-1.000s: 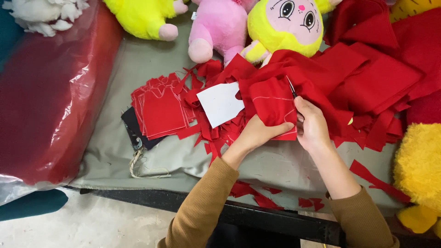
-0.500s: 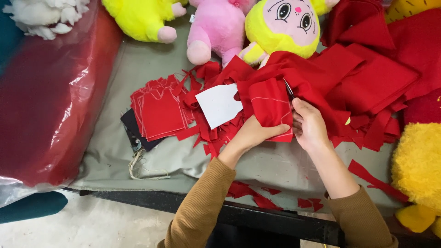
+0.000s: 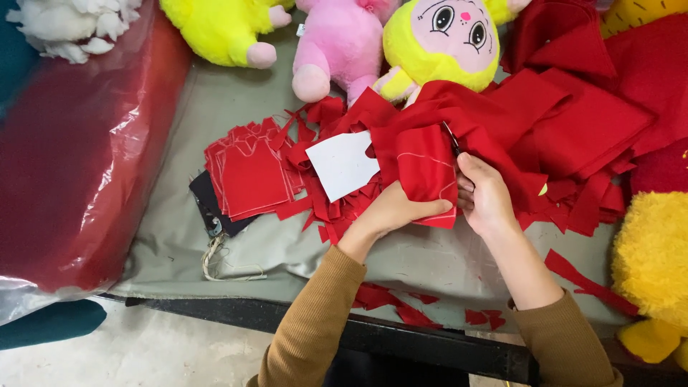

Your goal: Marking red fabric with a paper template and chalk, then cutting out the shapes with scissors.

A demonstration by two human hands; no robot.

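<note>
My left hand [image 3: 395, 209] grips the lower edge of a red fabric piece [image 3: 424, 172] marked with a pale chalk outline. My right hand [image 3: 489, 195] holds a pair of scissors [image 3: 451, 139], whose dark blades poke up along the piece's right edge. Most of the scissors are hidden by my fingers. A white paper template [image 3: 342, 165] lies just left of the fabric. Further left sits a neat stack of cut red pieces [image 3: 251, 175].
Loose red scraps [image 3: 401, 312] litter the grey table cover [image 3: 193, 107] and its front edge. A heap of red cloth [image 3: 580, 122] fills the right. Yellow plush toys [image 3: 444, 43] and a pink plush toy [image 3: 340, 46] lie behind. A plastic-wrapped red roll [image 3: 72, 158] lies left.
Both hands stay on the red piece with only slight shifts. The scissors remain at the fabric's right edge.
</note>
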